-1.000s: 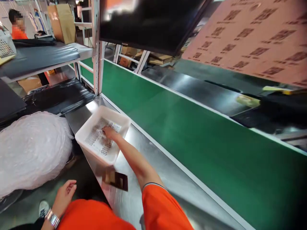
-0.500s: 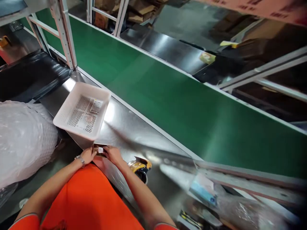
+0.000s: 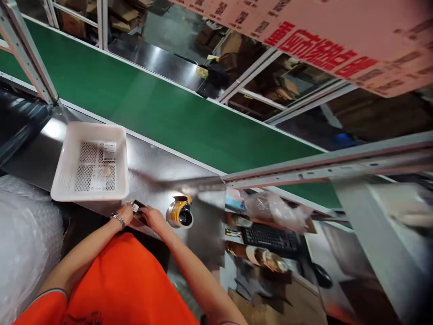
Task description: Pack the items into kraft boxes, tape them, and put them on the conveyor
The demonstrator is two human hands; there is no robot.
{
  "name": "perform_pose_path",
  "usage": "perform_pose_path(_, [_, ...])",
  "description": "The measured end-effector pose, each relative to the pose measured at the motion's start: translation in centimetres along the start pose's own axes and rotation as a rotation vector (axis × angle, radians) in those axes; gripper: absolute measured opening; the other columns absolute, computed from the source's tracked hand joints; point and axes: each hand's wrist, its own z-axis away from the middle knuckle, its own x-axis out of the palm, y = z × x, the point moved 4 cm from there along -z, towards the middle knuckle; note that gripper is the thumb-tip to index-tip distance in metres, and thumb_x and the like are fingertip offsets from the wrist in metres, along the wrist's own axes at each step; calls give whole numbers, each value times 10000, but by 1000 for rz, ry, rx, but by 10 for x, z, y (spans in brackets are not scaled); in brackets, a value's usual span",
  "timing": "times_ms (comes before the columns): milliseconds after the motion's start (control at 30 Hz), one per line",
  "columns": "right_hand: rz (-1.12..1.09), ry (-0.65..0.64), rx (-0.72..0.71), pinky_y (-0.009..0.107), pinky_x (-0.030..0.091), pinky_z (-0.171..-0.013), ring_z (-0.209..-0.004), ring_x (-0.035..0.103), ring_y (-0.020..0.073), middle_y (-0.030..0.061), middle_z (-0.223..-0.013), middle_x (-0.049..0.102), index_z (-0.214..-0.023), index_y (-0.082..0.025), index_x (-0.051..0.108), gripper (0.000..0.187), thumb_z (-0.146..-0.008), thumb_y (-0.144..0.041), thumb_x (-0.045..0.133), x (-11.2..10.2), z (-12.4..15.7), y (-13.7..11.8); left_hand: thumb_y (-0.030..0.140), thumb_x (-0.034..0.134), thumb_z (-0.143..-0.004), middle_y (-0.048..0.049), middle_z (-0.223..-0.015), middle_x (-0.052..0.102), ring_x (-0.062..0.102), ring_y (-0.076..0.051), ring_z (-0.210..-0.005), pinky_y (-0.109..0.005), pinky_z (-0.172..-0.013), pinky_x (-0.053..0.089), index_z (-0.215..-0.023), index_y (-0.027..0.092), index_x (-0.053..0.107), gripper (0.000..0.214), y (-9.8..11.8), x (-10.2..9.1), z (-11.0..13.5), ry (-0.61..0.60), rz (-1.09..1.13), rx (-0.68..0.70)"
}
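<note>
Between my two hands, at the near edge of the metal table, is a small dark brown box [image 3: 137,217] with a white label on it. My left hand [image 3: 125,214], with a metal watch at the wrist, grips its left side. On its right side the fingers of my right hand [image 3: 152,217] are closed. A white plastic basket [image 3: 122,174] with a mesh bottom stands just beyond my left hand, with flat labelled packets in it. Right of my right hand sits a yellow and black tape dispenser [image 3: 179,212].
A green conveyor belt [image 3: 162,108] runs behind the metal table [image 3: 152,158]. Bubble wrap [image 3: 23,253] bulges at the left. On the right lie a keyboard [image 3: 270,239], a mouse [image 3: 322,275] and a plastic bag [image 3: 270,205]. A pink printed board [image 3: 321,31] hangs above.
My view has swung to the right, so the keyboard, mouse and more of the pink board now show. Both hands stay on the small box.
</note>
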Motion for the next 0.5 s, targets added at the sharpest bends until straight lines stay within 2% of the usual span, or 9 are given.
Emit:
perform_pose_path(133, [-16,1,95,313,536,-947,-1115,784,275,180,-1281,837,-1274,-151,863,379,-1070,-138,544,15,-25,-13,231,377,-1159,-255,-1495,752,764,-325,-1365,-410,-1158,587,-1564,97,623,492,4,-1,5,6,-15,59])
perform_pose_path(267, [-49,-2,98,331,520,-923,-1049,784,288,228,-1174,852,-1180,-92,893,377,-1052,-123,540,24,-37,-15,238,441,-1133,-241,-1790,508,541,-309,-1644,-410,-1348,451,-1763,104,393,646,3,0,24,68,-36,187])
perform_pose_path(400, [-77,-7,36,308,525,-922,-1033,787,269,187,-1139,871,-1169,-134,906,357,-992,-93,599,18,-41,-11,269,573,-1077,-323,-1884,273,337,-394,-1760,-506,-1403,379,-1825,23,206,869,4,10,30,-18,-132,219])
perform_pose_path(500, [-94,-17,-11,285,538,-900,-1028,800,259,148,-1112,888,-1092,-165,912,302,-947,-84,659,14,-36,-2,200,685,-991,-341,-1903,160,344,-476,-1740,-588,-1380,394,-1855,70,151,1024,10,20,22,-123,-237,198])
